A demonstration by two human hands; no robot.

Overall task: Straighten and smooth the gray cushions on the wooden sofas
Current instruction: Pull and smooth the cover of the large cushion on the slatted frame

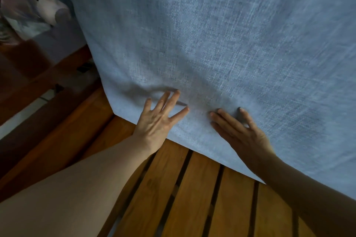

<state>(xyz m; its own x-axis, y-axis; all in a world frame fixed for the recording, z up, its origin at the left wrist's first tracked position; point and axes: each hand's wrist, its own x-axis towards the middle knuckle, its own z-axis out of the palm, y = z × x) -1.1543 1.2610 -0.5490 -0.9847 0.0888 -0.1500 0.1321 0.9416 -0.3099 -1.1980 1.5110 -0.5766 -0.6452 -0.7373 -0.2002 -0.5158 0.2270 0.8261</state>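
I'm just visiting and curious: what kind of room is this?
Probably a home living room. A large gray woven-fabric cushion lies on a slatted wooden sofa seat, and a pale ceramic jug stands blurred beyond it. Both hands press flat on the cushion.

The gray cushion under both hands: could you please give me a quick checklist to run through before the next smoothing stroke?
1. Left hand flat on the gray cushion, fingers spread: ok.
2. Right hand flat on the cushion near its lower edge: ok.
3. Fabric smooth ahead of the left hand: not ok, a crease runs by its fingertips.
4. Cushion fully seated on the wooden slats: not ok, bare slats show below its edge.
5. Cushion's far edge aligned with the sofa: cannot tell, it is out of view.
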